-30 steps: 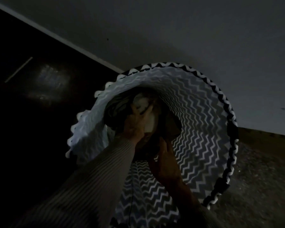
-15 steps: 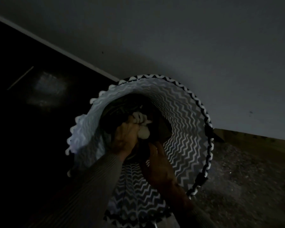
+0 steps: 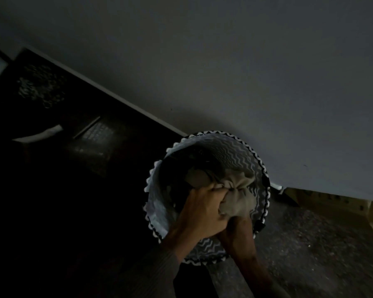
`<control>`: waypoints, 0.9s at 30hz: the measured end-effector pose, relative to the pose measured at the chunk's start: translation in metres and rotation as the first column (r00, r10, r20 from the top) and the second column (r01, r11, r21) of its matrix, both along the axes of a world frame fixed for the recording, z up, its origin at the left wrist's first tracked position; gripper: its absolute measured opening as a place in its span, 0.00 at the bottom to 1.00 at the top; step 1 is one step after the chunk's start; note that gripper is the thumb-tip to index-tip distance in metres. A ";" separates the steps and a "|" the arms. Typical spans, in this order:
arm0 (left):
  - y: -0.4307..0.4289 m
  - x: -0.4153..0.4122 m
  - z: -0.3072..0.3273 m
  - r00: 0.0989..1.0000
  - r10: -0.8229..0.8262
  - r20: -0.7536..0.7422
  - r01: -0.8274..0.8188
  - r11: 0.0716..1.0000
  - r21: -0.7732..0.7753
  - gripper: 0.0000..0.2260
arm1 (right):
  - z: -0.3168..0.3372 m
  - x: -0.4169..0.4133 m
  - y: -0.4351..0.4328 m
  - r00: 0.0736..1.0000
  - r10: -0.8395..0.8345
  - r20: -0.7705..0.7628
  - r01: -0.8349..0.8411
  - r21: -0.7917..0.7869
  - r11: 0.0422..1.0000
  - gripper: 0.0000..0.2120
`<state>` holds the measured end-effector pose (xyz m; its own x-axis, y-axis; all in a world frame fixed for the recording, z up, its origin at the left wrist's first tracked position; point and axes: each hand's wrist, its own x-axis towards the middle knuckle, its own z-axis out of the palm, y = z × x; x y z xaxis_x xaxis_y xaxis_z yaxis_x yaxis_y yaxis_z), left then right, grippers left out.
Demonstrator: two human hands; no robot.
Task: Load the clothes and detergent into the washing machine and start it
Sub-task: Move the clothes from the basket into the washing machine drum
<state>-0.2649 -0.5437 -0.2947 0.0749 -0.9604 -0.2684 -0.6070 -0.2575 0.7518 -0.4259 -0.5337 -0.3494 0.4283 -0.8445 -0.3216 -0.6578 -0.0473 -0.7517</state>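
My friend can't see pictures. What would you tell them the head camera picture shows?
In a dim room, a person's left hand grips a crumpled beige cloth inside a round laundry basket with black-and-white zigzag fabric. The right hand reaches under the cloth, its fingers hidden.

Bunched clothes (image 3: 237,196) filled most of the basket (image 3: 243,153) mouth; the wall (image 3: 246,72) stood close behind its rim, while bare floor (image 3: 321,254) lay open to its right.
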 end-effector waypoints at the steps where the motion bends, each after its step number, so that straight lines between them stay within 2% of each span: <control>1: 0.005 -0.001 0.008 0.998 0.035 -0.058 -0.040 0.995 -0.089 0.20 | 0.006 -0.001 0.007 1.000 -0.021 0.019 0.022 -0.057 0.998 0.23; 2: 0.011 -0.003 0.015 0.987 0.066 -0.145 -0.086 0.987 -0.135 0.22 | 0.011 -0.003 0.008 0.984 -0.155 0.092 0.157 -0.021 0.987 0.13; 3: 0.017 -0.005 0.020 0.965 0.081 -0.250 -0.114 0.986 -0.121 0.24 | 0.020 0.000 0.010 0.961 -0.268 0.071 0.264 0.054 0.963 0.09; 4: 0.021 -0.007 0.024 0.930 0.099 -0.353 -0.129 0.990 -0.062 0.27 | 0.033 0.003 0.015 0.967 -0.254 -0.009 0.254 0.012 0.967 0.15; 5: 0.025 -0.008 0.028 0.891 0.128 -0.436 -0.138 0.990 0.008 0.29 | 0.041 0.003 0.016 0.961 -0.271 -0.056 0.270 -0.023 0.963 0.27; 6: 0.029 -0.009 0.031 0.853 0.157 -0.497 -0.139 0.988 0.074 0.30 | 0.046 0.005 0.019 0.934 -0.356 -0.020 0.356 0.027 0.934 0.36; 7: 0.032 -0.010 0.034 0.824 0.179 -0.538 -0.139 0.984 0.114 0.30 | 0.054 0.008 0.023 0.914 -0.404 0.026 0.402 0.057 0.914 0.40; 9: 0.035 -0.010 0.045 0.798 0.203 -0.567 -0.174 0.979 0.106 0.27 | 0.072 0.017 0.026 0.871 -0.480 0.101 0.479 0.036 0.877 0.39; 10: 0.037 -0.011 0.049 0.815 0.209 -0.540 -0.208 0.976 0.063 0.27 | 0.082 0.019 0.026 0.861 -0.492 0.127 0.496 0.000 0.868 0.36; 12: 0.043 -0.012 0.056 0.868 0.272 -0.415 -0.307 0.951 -0.018 0.32 | 0.099 0.025 0.025 0.858 -0.486 0.167 0.504 -0.088 0.859 0.29; 15: 0.050 -0.007 0.067 0.844 0.461 -0.274 -0.497 0.865 -0.074 0.39 | 0.121 0.032 0.019 0.885 -0.438 0.157 0.464 -0.217 0.859 0.27; 18: 0.059 -0.008 0.083 0.881 0.431 -0.196 -0.465 0.866 -0.186 0.27 | 0.134 0.037 0.015 0.951 -0.305 0.047 0.305 -0.291 0.907 0.33; 20: 0.062 -0.009 0.096 0.859 0.401 -0.319 -0.458 0.880 -0.127 0.27 | 0.149 0.043 0.016 0.958 -0.281 0.050 0.284 -0.277 0.918 0.37; 23: 0.058 0.002 0.127 0.672 0.435 -0.599 -0.464 0.878 0.117 0.43 | 0.188 0.061 0.017 0.947 -0.295 0.128 0.317 -0.221 0.922 0.35; 25: 0.055 0.012 0.144 0.626 0.441 -0.643 -0.446 0.879 0.168 0.53 | 0.209 0.071 0.022 0.941 -0.263 0.214 0.289 -0.103 0.952 0.41; 27: 0.053 0.024 0.160 0.632 0.471 -0.616 -0.451 0.870 0.202 0.52 | 0.224 0.076 0.028 0.925 -0.199 0.323 0.206 0.013 0.978 0.44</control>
